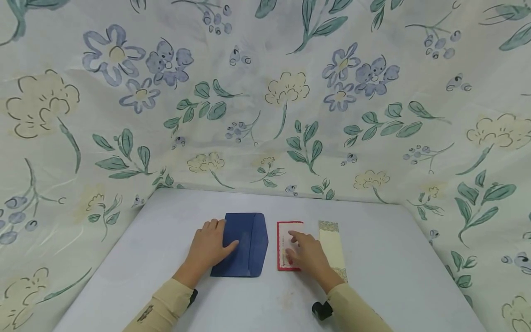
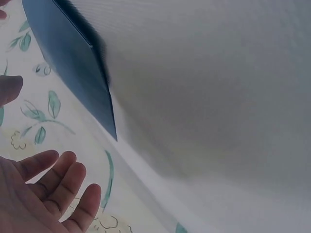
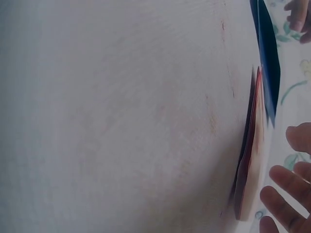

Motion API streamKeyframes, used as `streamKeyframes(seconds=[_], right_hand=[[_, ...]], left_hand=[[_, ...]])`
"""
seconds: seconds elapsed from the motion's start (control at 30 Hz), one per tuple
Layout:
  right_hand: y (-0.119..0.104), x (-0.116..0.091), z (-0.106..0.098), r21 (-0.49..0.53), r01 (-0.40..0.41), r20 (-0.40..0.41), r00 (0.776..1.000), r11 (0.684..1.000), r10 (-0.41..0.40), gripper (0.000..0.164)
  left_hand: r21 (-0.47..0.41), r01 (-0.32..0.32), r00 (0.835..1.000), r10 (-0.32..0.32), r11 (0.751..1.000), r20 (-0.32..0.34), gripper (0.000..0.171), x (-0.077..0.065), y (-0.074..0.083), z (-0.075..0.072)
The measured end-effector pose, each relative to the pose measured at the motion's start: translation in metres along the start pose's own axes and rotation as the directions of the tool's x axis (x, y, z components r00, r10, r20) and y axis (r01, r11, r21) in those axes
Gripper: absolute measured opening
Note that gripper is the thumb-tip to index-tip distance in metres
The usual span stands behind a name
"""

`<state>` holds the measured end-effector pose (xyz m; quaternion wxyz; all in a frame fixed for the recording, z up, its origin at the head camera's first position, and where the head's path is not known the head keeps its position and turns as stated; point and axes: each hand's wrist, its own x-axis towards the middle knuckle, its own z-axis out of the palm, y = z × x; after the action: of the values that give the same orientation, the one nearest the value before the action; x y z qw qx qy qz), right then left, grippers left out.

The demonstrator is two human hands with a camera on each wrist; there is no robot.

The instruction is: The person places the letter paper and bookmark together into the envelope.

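A dark blue envelope [image 1: 238, 265] lies flat on the white table, its flap spread out to the right. My left hand [image 1: 209, 244] is over the envelope's left side, thumb pointing right; in the left wrist view that hand [image 2: 48, 194] has loosely bent fingers apart from the blue paper. Right of the envelope is a white card with a red border [image 1: 282, 265]. Over the card's right part hovers my right hand [image 1: 311, 253], partly hiding it. The right wrist view shows these fingers [image 3: 286, 204] spread, holding nothing, beside the card's edge [image 3: 255, 145].
A cream strip with patterned gold ends [image 1: 331, 244] lies to the right, partly behind the right hand. Floral cloth [image 1: 257, 115] rises behind the white table [image 1: 373, 240] and along both sides. A black wrist device [image 1: 322, 310] sits at the right cuff.
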<state>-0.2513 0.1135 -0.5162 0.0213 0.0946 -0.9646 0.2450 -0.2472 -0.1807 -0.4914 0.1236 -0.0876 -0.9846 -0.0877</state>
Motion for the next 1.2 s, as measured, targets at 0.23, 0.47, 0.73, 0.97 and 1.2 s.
streamKeyframes(seconds=[0.23,0.47,0.73,0.97,1.2], right_hand=[[-0.004,-0.001,-0.002,0.003,0.012,0.007,1.000,1.000,-0.012,0.060],[-0.005,-0.001,-0.001,-0.006,0.023,0.005,1.000,1.000,-0.023,0.060],[-0.003,0.001,0.000,-0.012,0.035,0.013,0.999,0.999,-0.035,0.060],[-0.004,0.002,-0.002,0.000,0.029,0.021,0.999,1.000,-0.029,0.060],[-0.005,0.001,-0.002,0.016,0.053,0.017,0.998,0.998,-0.053,0.058]], left_hand=[[0.009,-0.006,1.000,0.006,1.000,0.013,0.082,0.001,0.008,-0.002],[0.023,-0.022,1.000,0.022,0.999,0.011,0.082,0.003,0.015,0.002],[0.031,-0.025,1.000,0.025,0.999,0.001,0.082,0.002,0.023,0.004],[0.023,-0.009,1.000,0.009,1.000,0.024,0.084,0.004,0.031,0.008],[-0.003,0.016,0.998,-0.015,1.000,0.068,0.089,0.003,0.039,0.010]])
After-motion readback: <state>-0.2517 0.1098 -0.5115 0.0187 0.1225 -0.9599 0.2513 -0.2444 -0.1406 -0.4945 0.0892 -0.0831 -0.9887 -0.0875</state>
